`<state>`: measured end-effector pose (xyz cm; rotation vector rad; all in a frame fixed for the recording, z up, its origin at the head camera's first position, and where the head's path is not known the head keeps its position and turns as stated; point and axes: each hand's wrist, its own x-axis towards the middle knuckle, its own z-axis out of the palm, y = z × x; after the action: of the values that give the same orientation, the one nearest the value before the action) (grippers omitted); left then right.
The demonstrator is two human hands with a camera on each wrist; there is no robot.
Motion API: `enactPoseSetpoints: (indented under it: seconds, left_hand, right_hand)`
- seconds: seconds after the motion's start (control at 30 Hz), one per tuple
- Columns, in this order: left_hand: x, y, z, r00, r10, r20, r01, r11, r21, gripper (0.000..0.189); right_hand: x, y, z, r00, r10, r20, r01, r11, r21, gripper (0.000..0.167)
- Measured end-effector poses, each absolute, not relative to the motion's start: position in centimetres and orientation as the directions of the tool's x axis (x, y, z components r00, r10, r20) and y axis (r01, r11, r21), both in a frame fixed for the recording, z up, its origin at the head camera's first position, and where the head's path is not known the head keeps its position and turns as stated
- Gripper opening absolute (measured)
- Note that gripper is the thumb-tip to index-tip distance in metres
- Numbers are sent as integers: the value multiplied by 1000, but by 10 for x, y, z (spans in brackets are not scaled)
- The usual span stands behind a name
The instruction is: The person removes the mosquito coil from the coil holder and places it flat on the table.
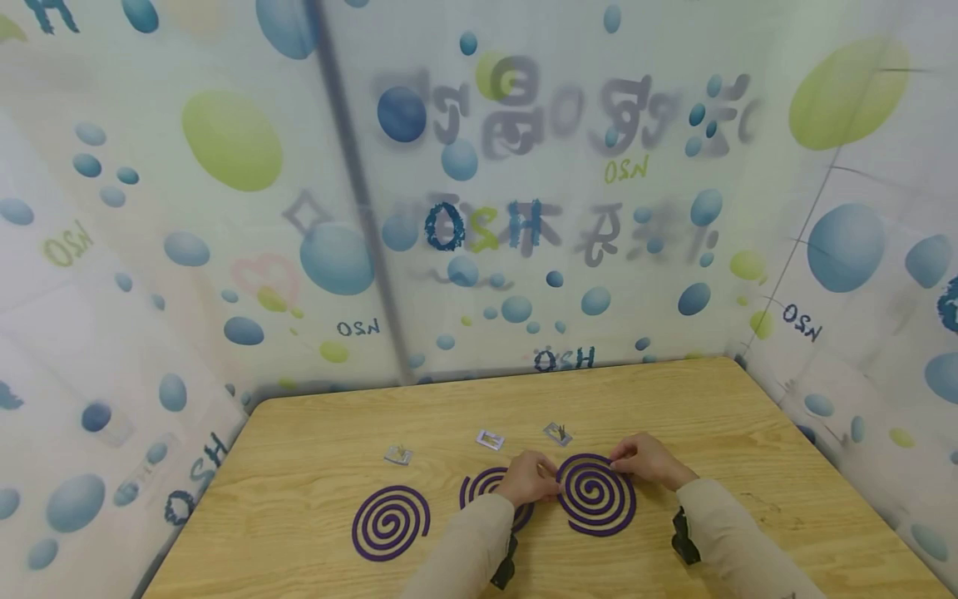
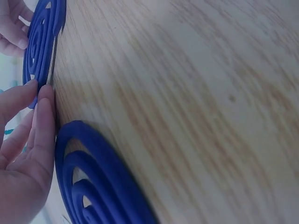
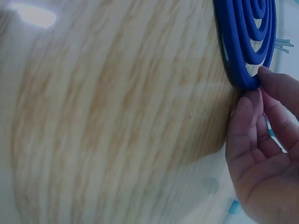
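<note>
A dark purple spiral mosquito coil [image 1: 591, 489] is at the right of the group, pinched at its rim by both hands. My left hand [image 1: 528, 477] holds its left edge between thumb and fingers. At the upper right edge, my right hand [image 1: 648, 459] pinches it the same way, as the right wrist view of the coil [image 3: 237, 51] shows. A second coil [image 2: 100, 172] lies beneath the left forearm, partly hidden by hand and sleeve in the head view. Farther left, a third coil [image 1: 388, 523] lies flat on the wooden table [image 1: 299, 466].
Three small metal coil stands lie behind the coils: a left one [image 1: 398, 454], a middle one [image 1: 490, 439] and a right one [image 1: 557, 433]. Patterned curtains [image 1: 479, 299] hang around the table's back and sides.
</note>
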<state>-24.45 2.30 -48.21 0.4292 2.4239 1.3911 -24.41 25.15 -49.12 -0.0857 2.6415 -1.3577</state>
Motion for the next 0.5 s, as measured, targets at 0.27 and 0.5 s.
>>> enactPoseSetpoints:
  seconds: [0.27,0.5]
  left_hand:
    - [-247,22,-485,-902,410,-135,108,517,849,17]
    - [-254,14,-483,-900,431,-70,178,509,842,23]
  right_hand:
    - [-244,251,-491,-984,-133,-118,16,595,-804,8]
    - [-245,249,-487,-986,-115,-119,23,615,-788,8]
